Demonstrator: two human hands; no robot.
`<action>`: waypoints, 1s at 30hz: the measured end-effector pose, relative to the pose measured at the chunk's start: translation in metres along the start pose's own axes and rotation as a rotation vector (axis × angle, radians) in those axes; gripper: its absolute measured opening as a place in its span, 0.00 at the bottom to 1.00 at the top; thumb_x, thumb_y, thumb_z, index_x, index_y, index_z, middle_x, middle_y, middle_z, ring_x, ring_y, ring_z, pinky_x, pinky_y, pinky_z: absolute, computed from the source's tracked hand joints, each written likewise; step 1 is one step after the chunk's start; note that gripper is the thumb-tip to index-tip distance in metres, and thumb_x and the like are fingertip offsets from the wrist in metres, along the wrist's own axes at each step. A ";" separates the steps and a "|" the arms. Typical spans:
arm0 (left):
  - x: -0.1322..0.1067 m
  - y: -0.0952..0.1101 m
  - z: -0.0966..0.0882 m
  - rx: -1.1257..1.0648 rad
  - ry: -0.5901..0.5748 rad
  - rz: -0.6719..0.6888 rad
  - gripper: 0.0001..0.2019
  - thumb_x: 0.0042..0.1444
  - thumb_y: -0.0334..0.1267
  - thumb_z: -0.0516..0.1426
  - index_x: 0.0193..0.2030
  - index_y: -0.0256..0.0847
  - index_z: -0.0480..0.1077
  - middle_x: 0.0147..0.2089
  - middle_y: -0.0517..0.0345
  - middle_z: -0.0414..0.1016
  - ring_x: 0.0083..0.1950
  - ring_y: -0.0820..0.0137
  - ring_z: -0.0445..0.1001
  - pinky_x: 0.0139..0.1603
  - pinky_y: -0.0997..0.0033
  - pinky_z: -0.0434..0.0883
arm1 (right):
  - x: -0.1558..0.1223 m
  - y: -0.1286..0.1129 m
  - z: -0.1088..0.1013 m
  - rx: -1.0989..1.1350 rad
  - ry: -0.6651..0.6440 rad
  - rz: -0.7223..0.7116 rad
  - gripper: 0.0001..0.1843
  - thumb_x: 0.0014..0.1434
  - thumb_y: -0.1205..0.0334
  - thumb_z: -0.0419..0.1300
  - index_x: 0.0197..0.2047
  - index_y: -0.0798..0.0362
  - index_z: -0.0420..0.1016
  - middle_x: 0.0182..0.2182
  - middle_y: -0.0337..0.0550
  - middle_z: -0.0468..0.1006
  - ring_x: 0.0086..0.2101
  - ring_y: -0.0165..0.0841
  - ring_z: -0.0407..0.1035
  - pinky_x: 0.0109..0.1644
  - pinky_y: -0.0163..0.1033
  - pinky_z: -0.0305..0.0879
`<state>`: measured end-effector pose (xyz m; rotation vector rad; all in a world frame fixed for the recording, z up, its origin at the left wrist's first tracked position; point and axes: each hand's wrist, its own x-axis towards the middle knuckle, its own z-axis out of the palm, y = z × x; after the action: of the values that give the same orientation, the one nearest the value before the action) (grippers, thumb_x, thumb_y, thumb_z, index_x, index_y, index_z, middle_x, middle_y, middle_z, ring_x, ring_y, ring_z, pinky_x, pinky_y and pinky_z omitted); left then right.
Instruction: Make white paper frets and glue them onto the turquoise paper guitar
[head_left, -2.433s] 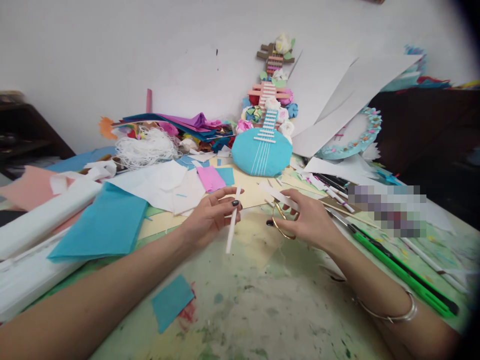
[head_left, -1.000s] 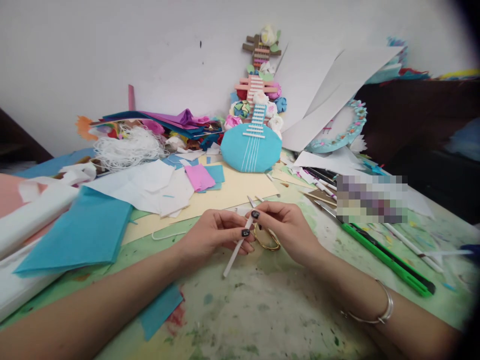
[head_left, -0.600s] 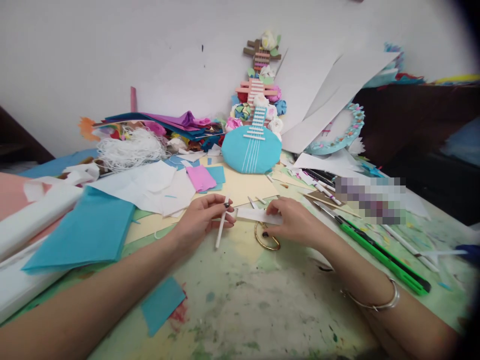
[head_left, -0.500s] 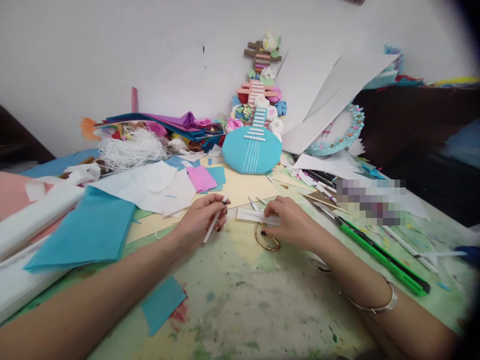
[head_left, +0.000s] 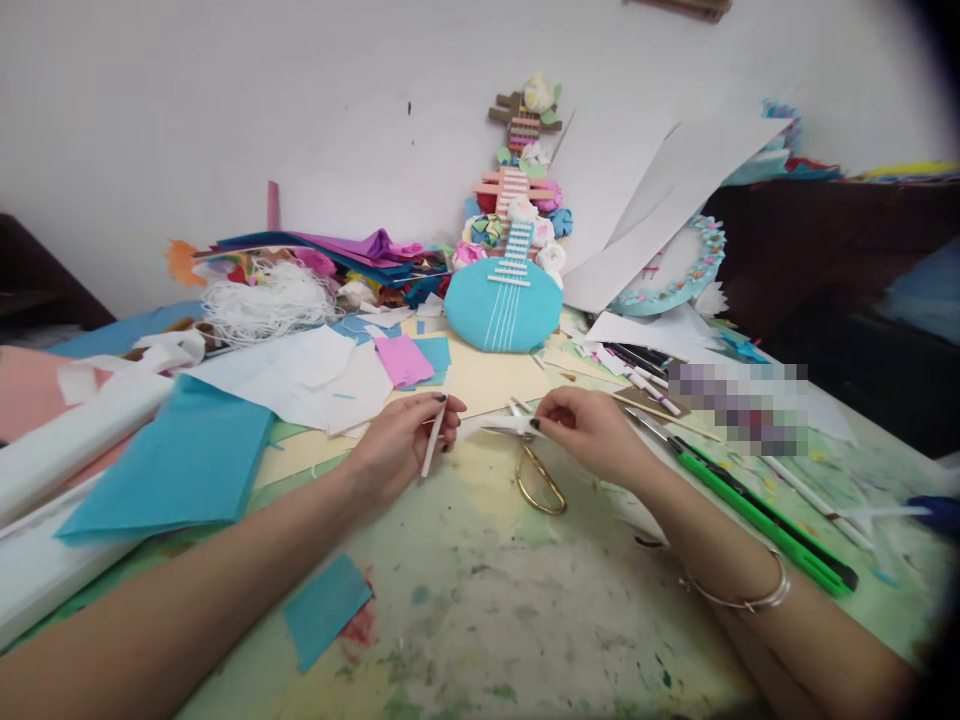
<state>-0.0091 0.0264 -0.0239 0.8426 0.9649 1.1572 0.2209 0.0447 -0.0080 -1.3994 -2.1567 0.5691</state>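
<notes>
My left hand (head_left: 394, 445) is closed in a pinch around a thin white stick (head_left: 431, 448), which tilts down toward the table. Opposite it, my right hand (head_left: 589, 428) pinches a white paper strip (head_left: 491, 424) between thumb and fingers; the strip is blurred and points toward my left hand. Just below my right fingertips lie scissors (head_left: 553, 511) with a gold handle, their blades partly hidden by the strip and hand. A blue lute-shaped paper craft (head_left: 504, 310) with white strings stands behind, beyond both hands.
A green utility knife (head_left: 765, 515) lies right of my right forearm. Blue folded paper (head_left: 172, 460) and white paper rolls (head_left: 82, 440) are at left. A small blue paper piece (head_left: 328, 608) lies in front. White string (head_left: 266, 300) and paper flowers (head_left: 551, 258) sit near the wall.
My right hand has picked up the white paper strip from over the scissors, uncovering more of the gold handle. The stick in my left hand has shifted slightly and stands steeper.
</notes>
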 end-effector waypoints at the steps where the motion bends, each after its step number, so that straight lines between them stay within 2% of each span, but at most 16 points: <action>1: 0.001 0.000 -0.001 -0.014 0.006 -0.002 0.09 0.56 0.32 0.53 0.32 0.30 0.73 0.28 0.54 0.69 0.27 0.75 0.70 0.28 0.78 0.69 | 0.000 0.001 -0.004 0.082 0.006 0.024 0.04 0.51 0.66 0.58 0.29 0.55 0.73 0.25 0.40 0.72 0.25 0.28 0.62 0.30 0.35 0.54; 4: 0.001 0.000 -0.002 -0.023 0.037 0.007 0.08 0.54 0.33 0.55 0.32 0.31 0.75 0.32 0.51 0.72 0.32 0.72 0.72 0.34 0.76 0.70 | 0.000 0.002 -0.011 0.383 -0.112 0.112 0.07 0.51 0.59 0.60 0.29 0.55 0.71 0.24 0.38 0.70 0.25 0.27 0.60 0.29 0.34 0.52; 7: 0.000 0.002 -0.003 0.021 0.054 0.040 0.09 0.52 0.35 0.57 0.32 0.32 0.76 0.29 0.54 0.69 0.30 0.74 0.68 0.31 0.78 0.68 | -0.001 -0.001 -0.012 0.629 -0.227 0.200 0.09 0.49 0.58 0.62 0.29 0.55 0.71 0.24 0.36 0.68 0.24 0.25 0.58 0.28 0.34 0.50; 12: -0.002 0.004 -0.003 0.131 0.064 0.096 0.09 0.50 0.39 0.59 0.33 0.34 0.77 0.27 0.59 0.64 0.27 0.76 0.61 0.28 0.77 0.64 | -0.002 -0.005 -0.009 0.925 -0.201 0.277 0.10 0.46 0.60 0.65 0.30 0.56 0.72 0.22 0.37 0.69 0.23 0.25 0.61 0.28 0.33 0.53; 15: -0.005 0.002 -0.002 0.173 -0.012 0.084 0.09 0.51 0.40 0.59 0.31 0.36 0.77 0.27 0.59 0.64 0.27 0.75 0.62 0.29 0.76 0.63 | -0.003 -0.006 -0.010 1.070 -0.181 0.257 0.08 0.48 0.62 0.65 0.32 0.55 0.72 0.24 0.39 0.73 0.25 0.27 0.66 0.32 0.34 0.59; 18: -0.007 0.000 0.000 0.298 -0.115 0.122 0.10 0.54 0.42 0.57 0.32 0.40 0.77 0.32 0.57 0.68 0.33 0.72 0.67 0.33 0.74 0.65 | -0.004 -0.008 -0.010 1.149 -0.182 0.219 0.07 0.50 0.64 0.65 0.32 0.55 0.72 0.28 0.42 0.76 0.31 0.29 0.70 0.39 0.35 0.63; 20: -0.009 0.001 0.001 0.446 -0.198 0.234 0.10 0.56 0.42 0.56 0.33 0.42 0.77 0.44 0.53 0.71 0.47 0.66 0.69 0.44 0.70 0.66 | -0.005 -0.009 -0.007 1.171 -0.180 0.187 0.07 0.50 0.63 0.65 0.32 0.54 0.72 0.29 0.41 0.76 0.33 0.30 0.71 0.45 0.38 0.64; 22: -0.011 0.001 0.002 0.588 -0.306 0.340 0.10 0.57 0.41 0.56 0.34 0.44 0.78 0.57 0.53 0.67 0.61 0.61 0.62 0.56 0.65 0.62 | -0.006 -0.011 -0.003 1.162 -0.180 0.149 0.07 0.51 0.62 0.66 0.32 0.54 0.73 0.29 0.40 0.76 0.33 0.29 0.71 0.46 0.39 0.65; 24: -0.013 0.001 0.004 0.698 -0.398 0.389 0.10 0.58 0.41 0.55 0.36 0.45 0.79 0.64 0.55 0.62 0.65 0.59 0.58 0.62 0.60 0.57 | -0.008 -0.012 0.002 1.123 -0.198 0.102 0.07 0.52 0.61 0.66 0.33 0.55 0.74 0.29 0.40 0.76 0.31 0.28 0.71 0.42 0.37 0.65; 26: -0.015 -0.001 0.006 0.786 -0.421 0.449 0.11 0.58 0.40 0.54 0.38 0.46 0.79 0.62 0.54 0.66 0.64 0.59 0.60 0.63 0.57 0.57 | -0.010 -0.015 0.006 1.104 -0.232 0.053 0.07 0.54 0.61 0.65 0.33 0.55 0.74 0.29 0.40 0.77 0.30 0.27 0.71 0.39 0.35 0.65; 28: -0.015 -0.004 0.007 0.833 -0.418 0.532 0.11 0.59 0.38 0.54 0.40 0.47 0.78 0.54 0.53 0.74 0.61 0.60 0.63 0.62 0.56 0.57 | -0.012 -0.018 0.008 1.116 -0.256 0.017 0.07 0.54 0.60 0.64 0.33 0.55 0.74 0.29 0.41 0.77 0.31 0.28 0.72 0.38 0.35 0.66; 30: -0.015 -0.006 0.008 0.831 -0.396 0.587 0.11 0.59 0.37 0.53 0.41 0.46 0.78 0.46 0.53 0.79 0.59 0.61 0.65 0.61 0.56 0.59 | -0.013 -0.021 0.009 1.125 -0.252 0.007 0.07 0.55 0.60 0.64 0.34 0.55 0.74 0.30 0.42 0.78 0.32 0.29 0.72 0.39 0.36 0.67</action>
<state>-0.0010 0.0099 -0.0239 2.0452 0.8779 0.9830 0.2051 0.0238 -0.0053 -0.6996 -1.4785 1.6763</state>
